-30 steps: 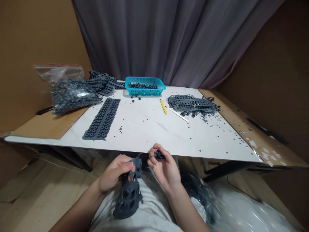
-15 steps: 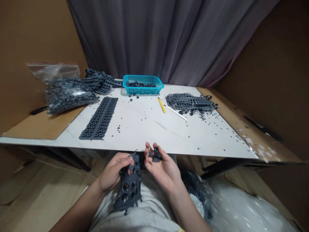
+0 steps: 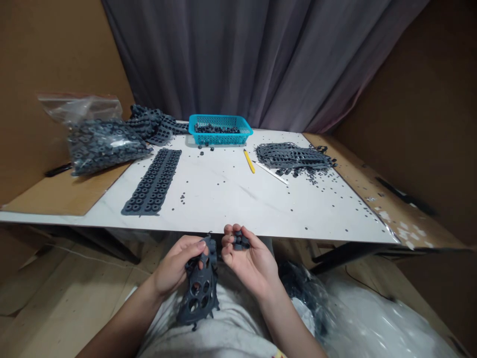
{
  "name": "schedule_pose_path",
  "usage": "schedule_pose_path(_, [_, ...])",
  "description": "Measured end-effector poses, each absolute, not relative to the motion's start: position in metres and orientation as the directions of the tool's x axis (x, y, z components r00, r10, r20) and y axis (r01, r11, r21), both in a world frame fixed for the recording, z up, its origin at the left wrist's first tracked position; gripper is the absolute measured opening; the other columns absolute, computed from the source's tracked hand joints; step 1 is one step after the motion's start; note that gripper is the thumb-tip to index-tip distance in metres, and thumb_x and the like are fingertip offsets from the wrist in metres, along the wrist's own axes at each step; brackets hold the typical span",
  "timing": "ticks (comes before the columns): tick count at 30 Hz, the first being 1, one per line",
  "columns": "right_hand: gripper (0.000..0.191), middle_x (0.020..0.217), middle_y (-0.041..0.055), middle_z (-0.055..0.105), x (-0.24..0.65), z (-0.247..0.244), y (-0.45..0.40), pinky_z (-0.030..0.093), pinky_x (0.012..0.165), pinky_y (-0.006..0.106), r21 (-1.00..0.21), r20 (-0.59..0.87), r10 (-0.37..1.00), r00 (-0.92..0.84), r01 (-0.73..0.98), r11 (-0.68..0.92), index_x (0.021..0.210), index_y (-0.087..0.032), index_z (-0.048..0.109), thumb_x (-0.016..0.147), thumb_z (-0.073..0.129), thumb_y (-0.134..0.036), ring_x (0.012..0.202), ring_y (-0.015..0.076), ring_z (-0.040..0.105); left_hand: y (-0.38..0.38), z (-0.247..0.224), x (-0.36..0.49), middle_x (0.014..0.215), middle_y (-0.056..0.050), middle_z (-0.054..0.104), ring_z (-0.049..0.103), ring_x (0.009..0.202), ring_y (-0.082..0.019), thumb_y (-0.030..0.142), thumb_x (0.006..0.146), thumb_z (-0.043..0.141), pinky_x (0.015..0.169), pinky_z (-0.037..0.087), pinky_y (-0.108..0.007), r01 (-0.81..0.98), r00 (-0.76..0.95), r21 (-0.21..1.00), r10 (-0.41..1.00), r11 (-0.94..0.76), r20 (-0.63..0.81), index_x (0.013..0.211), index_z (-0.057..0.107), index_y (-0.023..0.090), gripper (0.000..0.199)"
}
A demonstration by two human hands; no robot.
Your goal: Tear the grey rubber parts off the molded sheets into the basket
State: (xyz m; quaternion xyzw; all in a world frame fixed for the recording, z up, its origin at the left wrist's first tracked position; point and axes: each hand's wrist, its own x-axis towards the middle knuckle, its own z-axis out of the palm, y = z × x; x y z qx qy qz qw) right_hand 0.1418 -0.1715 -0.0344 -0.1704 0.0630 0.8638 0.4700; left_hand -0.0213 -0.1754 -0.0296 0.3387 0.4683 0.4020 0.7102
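Pinching a holed sheet (image 3: 197, 293) in the left hand (image 3: 181, 263), cupped dark pieces (image 3: 241, 241) in the right hand (image 3: 251, 263) off the worktop's near edge (image 3: 167, 226).

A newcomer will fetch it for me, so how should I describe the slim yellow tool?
On the white tabletop stands a turquoise perforated plastic basket. Nearer the person, off its right end, lies the slim yellow tool. Its colour sets it apart from the thin white stick beside it.

The single camera sits on the person's head and faces forward and down; left hand (image 3: 183, 264) and right hand (image 3: 253, 263) are close below, the tabletop (image 3: 208, 204) lies farther, the curtain (image 3: 219, 59) farthest
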Motion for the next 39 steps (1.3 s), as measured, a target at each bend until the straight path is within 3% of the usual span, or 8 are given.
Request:
schedule_pose_path(3, [0.008,0.084,0.0012,0.058,0.138,-0.035,-0.173,0.047,0.059,0.019,-0.186,-0.355,0.84,-0.411,-0.849,-0.494,0.08,-0.016,0.056,0.075,0.061,-0.013,0.064,0.0069,0.051,-0.175,-0.03,-0.02,0.039,0.002,0.047,0.037,0.036,-0.007,0.047,0.06,0.068,0.038,0.027,-0.019,-0.234,0.271,0.864,0.883,0.446,-0.383,0.046,0.051,0.014,0.039])
schedule_pose_path(8, [0.011,0.057,-0.0075,0.04,0.133,-0.04,-0.179,0.03,0.044,0.015,-0.582,-0.215,0.962,-0.17,-0.769,-0.266,0.081,-0.018,0.053,0.078,0.062,-0.022,0.045,0.0039,0.029,-0.176,-0.035,-0.02,0.044,0.001,0.05,0.041,0.042,-0.009,0.046,0.067,0.064,0.043,0.029,-0.02,-0.176,0.374,0.891,0.866,0.418,-0.332,0.052,0.056,0.013,0.037])
schedule_pose_path(13, [0.017,0.06,-0.0063,0.038,0.139,-0.035,-0.187,0.031,0.05,0.02,-0.981,0.013,0.983,-0.183,-0.194,-0.023,0.089,-0.018,0.052,0.085,0.053,-0.035,0.052,0.0076,0.034,-0.179,-0.037,-0.023,0.045,0.001,0.049,0.038,0.043,-0.009,0.046,0.07,0.061,0.044,0.027,-0.021,-0.163,0.414,0.917,0.869,0.364,-0.271,0.052,0.055,0.014,0.037])
schedule_pose_path(18, [0.019,0.06,-0.0067,0.042,0.147,-0.021,-0.184,0.028,0.051,0.02,-0.937,0.087,0.898,-0.431,0.272,0.221,0.082,-0.019,0.048,0.079,0.061,-0.033,0.053,0.0085,0.037,-0.18,-0.032,-0.022,0.047,0.001,0.044,0.035,0.048,-0.01,0.047,0.074,0.057,0.047,0.027,-0.022,-0.086,0.417,0.966,0.889,0.244,-0.188,0.055,0.059,0.013,0.039])
schedule_pose_path(24, [0.021,0.059,-0.005,0.046,0.149,-0.015,-0.178,0.023,0.05,0.021,-0.748,0.147,0.844,-0.517,0.5,0.437,0.074,-0.019,0.049,0.082,0.057,-0.037,0.05,0.0089,0.037,-0.178,-0.034,-0.016,0.044,0.002,0.036,0.031,0.045,-0.01,0.052,0.074,0.054,0.046,0.024,-0.024,-0.064,0.393,0.988,0.914,0.14,-0.104,0.043,0.045,0.015,0.049])
schedule_pose_path(28, [0.019,0.065,-0.0022,0.052,0.147,-0.016,-0.179,0.026,0.053,0.021,-0.727,0.166,0.835,-0.525,0.506,0.463,0.076,-0.019,0.049,0.086,0.052,-0.035,0.056,0.011,0.044,-0.178,-0.035,-0.011,0.042,0.003,0.034,0.028,0.044,-0.009,0.052,0.073,0.056,0.045,0.022,-0.024,-0.134,0.292,0.975,0.947,0.177,-0.132,0.041,0.042,0.016,0.05])
schedule_pose_path(33, [0.02,0.065,-0.0021,0.052,0.149,-0.017,-0.177,0.03,0.055,0.021,-0.853,0.142,0.843,-0.519,0.368,0.37,0.073,-0.018,0.05,0.088,0.049,-0.032,0.058,0.0104,0.043,-0.178,-0.034,-0.012,0.039,0.005,0.034,0.026,0.041,-0.006,0.048,0.069,0.063,0.042,0.018,-0.021,-0.263,0.292,0.906,0.923,0.331,-0.252,0.042,0.045,0.015,0.047])
schedule_pose_path(39, [0.034,0.053,-0.0053,0.039,0.137,-0.035,-0.176,0.027,0.046,0.02,-0.979,0.159,0.91,-0.382,-0.179,0.096,0.062,-0.017,0.047,0.083,0.052,-0.044,0.047,0.0075,0.033,-0.175,-0.031,-0.006,0.041,0.008,0.03,0.024,0.038,-0.003,0.037,0.059,0.075,0.04,0.023,-0.016,-0.584,0.459,0.567,0.813,0.581,-0.359,0.047,0.041,0.015,0.042])
